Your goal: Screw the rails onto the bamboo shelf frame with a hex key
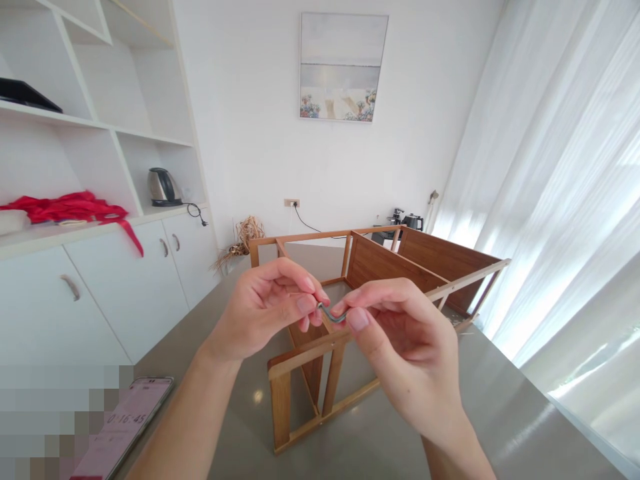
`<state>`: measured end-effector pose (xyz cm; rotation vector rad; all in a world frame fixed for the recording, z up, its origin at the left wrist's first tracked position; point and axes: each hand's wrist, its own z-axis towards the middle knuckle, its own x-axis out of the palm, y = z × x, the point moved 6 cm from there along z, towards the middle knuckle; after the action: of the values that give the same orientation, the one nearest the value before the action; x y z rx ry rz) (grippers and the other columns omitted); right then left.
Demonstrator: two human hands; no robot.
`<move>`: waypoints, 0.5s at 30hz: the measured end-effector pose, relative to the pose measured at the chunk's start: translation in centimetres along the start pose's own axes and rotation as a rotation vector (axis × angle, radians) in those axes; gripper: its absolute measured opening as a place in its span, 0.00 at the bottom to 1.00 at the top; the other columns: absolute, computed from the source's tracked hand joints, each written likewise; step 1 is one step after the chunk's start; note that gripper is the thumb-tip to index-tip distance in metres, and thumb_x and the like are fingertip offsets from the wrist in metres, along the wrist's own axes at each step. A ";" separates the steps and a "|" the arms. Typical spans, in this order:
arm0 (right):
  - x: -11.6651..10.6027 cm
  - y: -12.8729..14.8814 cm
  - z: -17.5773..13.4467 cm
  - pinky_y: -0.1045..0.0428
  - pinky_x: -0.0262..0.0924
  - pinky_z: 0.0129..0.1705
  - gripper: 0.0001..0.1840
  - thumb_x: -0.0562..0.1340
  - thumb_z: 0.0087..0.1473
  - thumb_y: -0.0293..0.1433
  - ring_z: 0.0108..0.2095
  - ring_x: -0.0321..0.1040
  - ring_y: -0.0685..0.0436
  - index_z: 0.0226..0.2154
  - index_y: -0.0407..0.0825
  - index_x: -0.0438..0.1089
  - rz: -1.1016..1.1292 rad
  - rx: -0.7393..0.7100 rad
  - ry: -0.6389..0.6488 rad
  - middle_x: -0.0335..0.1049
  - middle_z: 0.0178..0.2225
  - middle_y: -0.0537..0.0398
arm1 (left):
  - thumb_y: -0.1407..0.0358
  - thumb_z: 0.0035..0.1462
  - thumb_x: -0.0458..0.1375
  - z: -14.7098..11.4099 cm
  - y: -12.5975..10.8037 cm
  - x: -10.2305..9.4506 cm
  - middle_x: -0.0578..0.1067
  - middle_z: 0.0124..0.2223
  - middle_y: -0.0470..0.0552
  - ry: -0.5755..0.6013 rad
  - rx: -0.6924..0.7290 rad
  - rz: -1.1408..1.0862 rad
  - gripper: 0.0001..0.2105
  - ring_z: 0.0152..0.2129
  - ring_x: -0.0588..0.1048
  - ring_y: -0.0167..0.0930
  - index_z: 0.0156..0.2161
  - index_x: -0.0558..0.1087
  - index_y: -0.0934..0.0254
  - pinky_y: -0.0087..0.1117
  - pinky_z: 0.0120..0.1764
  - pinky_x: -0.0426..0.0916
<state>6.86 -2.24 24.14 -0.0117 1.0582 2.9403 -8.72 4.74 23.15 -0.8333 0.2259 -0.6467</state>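
Both hands meet in front of me, above a wooden shelf frame [345, 341]. Between thumb and fingers, my right hand [405, 340] pinches a small bent hex key [334, 317]. Its short end reaches toward my left hand [265, 303], whose thumb and fingers are closed on a small metal piece [320, 306], which looks like a screw. The fingers cover most of that piece, and the key's tip appears to touch it. The frame lies on its side on the grey table, with brown shelf panels [395, 267] set between its rails.
A phone [133, 420] showing a timer lies at the table's [240, 427] left edge. White cabinets [120, 267] with a kettle [164, 187] and red ribbon [75, 208] stand to the left. Dried plants [249, 233] and coffee equipment [400, 220] are behind; curtains [550, 167] hang right.
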 end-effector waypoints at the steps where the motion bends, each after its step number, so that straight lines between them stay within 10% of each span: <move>1: 0.0 0.0 0.1 0.51 0.75 0.37 0.01 0.64 0.63 0.32 0.34 0.77 0.46 0.38 0.53 0.73 -0.004 0.003 0.000 0.77 0.34 0.54 | 0.66 0.58 0.67 0.0 0.0 0.0 0.82 0.36 0.52 0.003 0.001 -0.004 0.04 0.26 0.80 0.28 0.37 0.76 0.63 0.23 0.24 0.73; 15: -0.2 -0.6 0.6 0.52 0.75 0.38 0.04 0.66 0.62 0.34 0.35 0.78 0.46 0.36 0.52 0.73 0.032 0.114 0.080 0.78 0.34 0.54 | 0.65 0.57 0.68 0.2 0.1 0.1 0.82 0.33 0.51 -0.012 -0.058 0.012 0.06 0.24 0.79 0.26 0.35 0.76 0.65 0.24 0.27 0.74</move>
<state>7.11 -1.39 24.25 -0.1131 1.2470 2.9246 -8.52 4.87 23.23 -0.8908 0.2394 -0.6264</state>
